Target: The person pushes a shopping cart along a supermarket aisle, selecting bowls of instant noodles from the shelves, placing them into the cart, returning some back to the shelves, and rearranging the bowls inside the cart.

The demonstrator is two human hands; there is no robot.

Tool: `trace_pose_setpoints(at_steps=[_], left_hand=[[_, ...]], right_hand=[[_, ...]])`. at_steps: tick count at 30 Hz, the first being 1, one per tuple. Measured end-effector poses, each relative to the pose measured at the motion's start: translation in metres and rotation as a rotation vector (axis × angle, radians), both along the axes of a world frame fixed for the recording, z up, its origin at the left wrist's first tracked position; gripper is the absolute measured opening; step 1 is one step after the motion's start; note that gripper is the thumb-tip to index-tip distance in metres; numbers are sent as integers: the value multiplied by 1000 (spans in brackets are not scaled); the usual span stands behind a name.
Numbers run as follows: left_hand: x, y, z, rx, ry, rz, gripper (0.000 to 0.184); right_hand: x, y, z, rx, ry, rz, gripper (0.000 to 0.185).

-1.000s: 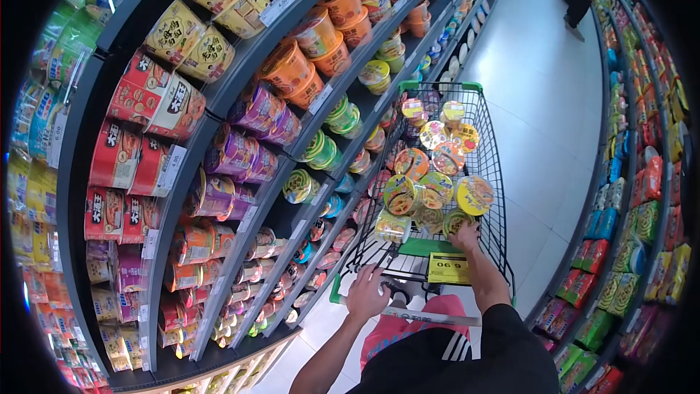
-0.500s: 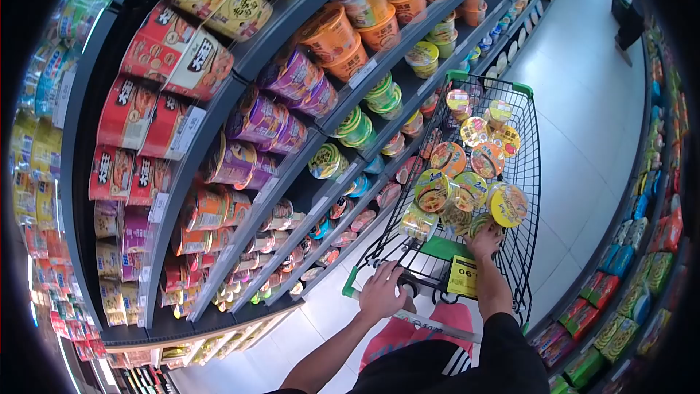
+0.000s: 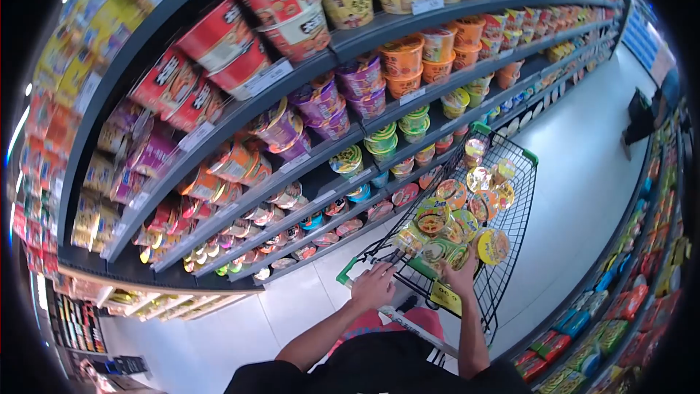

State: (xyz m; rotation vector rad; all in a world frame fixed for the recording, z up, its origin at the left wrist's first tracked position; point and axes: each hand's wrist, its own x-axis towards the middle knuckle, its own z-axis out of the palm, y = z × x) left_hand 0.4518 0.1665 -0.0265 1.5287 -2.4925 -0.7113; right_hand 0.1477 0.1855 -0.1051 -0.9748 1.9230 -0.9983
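A black wire shopping cart [image 3: 514, 208] with green corners stands in front of me, holding several instant noodle cups. My right hand [image 3: 461, 277] is inside its near end, closed on a green-lidded noodle cup [image 3: 443, 254], with the thumb along its side. Beside that hand lies a cup with a yellow lid [image 3: 494, 246]; orange-lidded cups [image 3: 451, 193] and others are heaped farther in. My left hand [image 3: 373, 286] is closed over the cart handle [image 3: 353, 268] at its left part, fingers bent forward. A yellow sign [image 3: 445, 297] hangs at the cart's near side.
Shelves on the left carry red noodle packs [image 3: 222, 36], purple tubs [image 3: 318, 106] and orange tubs [image 3: 402, 66]. Along the right runs another shelf of colourful packets [image 3: 598, 321]. A person in dark clothes [image 3: 645, 120] is farther up the tiled aisle [image 3: 576, 113].
The view has swung, and more of the aisle and the person ahead show. My right hand has raised the green-lidded cup slightly, so more of it is visible. My left hand stays on the handle.
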Motion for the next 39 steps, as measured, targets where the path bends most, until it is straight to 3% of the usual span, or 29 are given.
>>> trace_pose_setpoints(at_steps=[3,8,9,12,13,17,22,26,29,32,33,34,35,39], left_hand=[[-3,2,5,-4,47,22,54],[-2,5,20,-31,182,63,70],[-1,3,24,61,235,71,83],[0,2,32,30,458,86,95],[-2,2,45,116,507,82,111],[-15,21,70,40,570,-100,129],[-18,32,62,-7,681,45,119],[3,18,47,195,799,96,101],[16,15,25,253,709,100,89],[14,19,17,481,955,184,83],[13,18,25,417,913,154,74],[16,18,25,526,967,231,71],[18,16,25,630,1023,313,68],[44,-3,12,912,1239,525,64]], right_hand=[[28,29,58,-191,-19,6,111],[53,60,89,-264,-46,23,106],[57,64,95,-260,-45,27,106],[68,69,117,-254,-71,19,109],[71,69,123,-247,-100,3,111],[87,68,145,-248,-106,16,115],[105,70,169,-308,-241,76,97],[111,82,146,-358,51,183,80],[101,95,132,-288,76,279,85],[97,98,143,-235,57,298,77],[95,100,141,-177,14,292,73],[94,104,138,-121,-25,294,70],[93,108,134,-181,23,305,60],[93,118,118,-203,190,335,57]])
